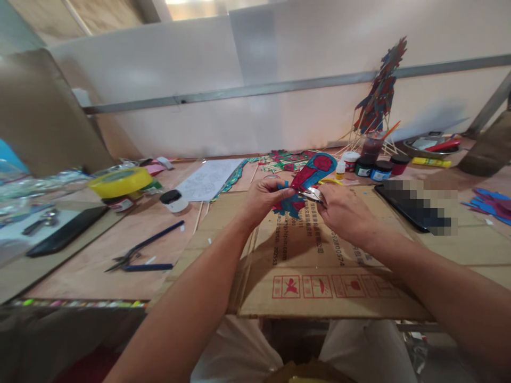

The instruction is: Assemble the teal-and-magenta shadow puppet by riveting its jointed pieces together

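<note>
The person's left hand [263,199] pinches a flat blue-and-red painted cutout [317,171] between both hands; the right hand [345,207] grips a silver metal tool [312,195], apparently scissors, above brown printed cardboard [263,260].

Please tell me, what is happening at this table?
A person's left hand holds a red-and-blue cutout, while the right hand grips a metal hand tool right at it. Both hands are above a printed cardboard sheet. Blue-handled pliers lie open to the left, and a dark-lidded blue jar stands beyond the right hand.
</note>
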`<control>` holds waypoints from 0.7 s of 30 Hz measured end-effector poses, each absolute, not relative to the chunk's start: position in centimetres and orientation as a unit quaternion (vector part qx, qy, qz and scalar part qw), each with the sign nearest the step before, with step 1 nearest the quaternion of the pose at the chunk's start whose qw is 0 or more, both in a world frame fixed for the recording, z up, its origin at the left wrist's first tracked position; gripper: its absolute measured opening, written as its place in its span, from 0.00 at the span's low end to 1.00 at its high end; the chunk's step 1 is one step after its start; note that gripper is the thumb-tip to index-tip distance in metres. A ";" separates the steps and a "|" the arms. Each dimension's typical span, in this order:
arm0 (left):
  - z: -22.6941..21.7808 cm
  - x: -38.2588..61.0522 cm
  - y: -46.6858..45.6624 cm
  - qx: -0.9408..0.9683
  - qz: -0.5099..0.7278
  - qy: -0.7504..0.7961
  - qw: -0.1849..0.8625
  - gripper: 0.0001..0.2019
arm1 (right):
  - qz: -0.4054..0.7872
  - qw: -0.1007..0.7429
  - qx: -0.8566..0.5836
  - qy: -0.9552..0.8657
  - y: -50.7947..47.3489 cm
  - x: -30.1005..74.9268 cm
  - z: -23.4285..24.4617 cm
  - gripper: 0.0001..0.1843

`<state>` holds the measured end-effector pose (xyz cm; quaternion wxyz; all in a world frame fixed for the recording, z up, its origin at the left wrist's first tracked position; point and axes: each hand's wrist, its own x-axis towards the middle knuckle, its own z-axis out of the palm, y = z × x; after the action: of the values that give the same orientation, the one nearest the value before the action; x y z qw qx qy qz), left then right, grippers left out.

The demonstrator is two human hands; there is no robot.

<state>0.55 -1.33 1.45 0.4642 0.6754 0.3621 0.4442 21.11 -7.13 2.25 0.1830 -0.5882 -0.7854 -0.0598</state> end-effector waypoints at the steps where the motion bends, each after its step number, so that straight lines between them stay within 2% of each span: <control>1: 1.4 0.5 -1.3 0.675 0.443 0.363 0.465 0.13 | -0.060 0.177 -0.592 -0.784 -7.2 21.1 2.4 0.12; 21: 2.0 0.4 -1.7 0.692 0.434 0.341 0.465 0.13 | -0.023 0.187 -0.578 -0.794 -6.9 21.6 2.3 0.10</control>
<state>0.44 -1.69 2.05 0.4655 0.6921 0.3410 0.4337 21.59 -6.94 2.29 0.1871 -0.5779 -0.7940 -0.0231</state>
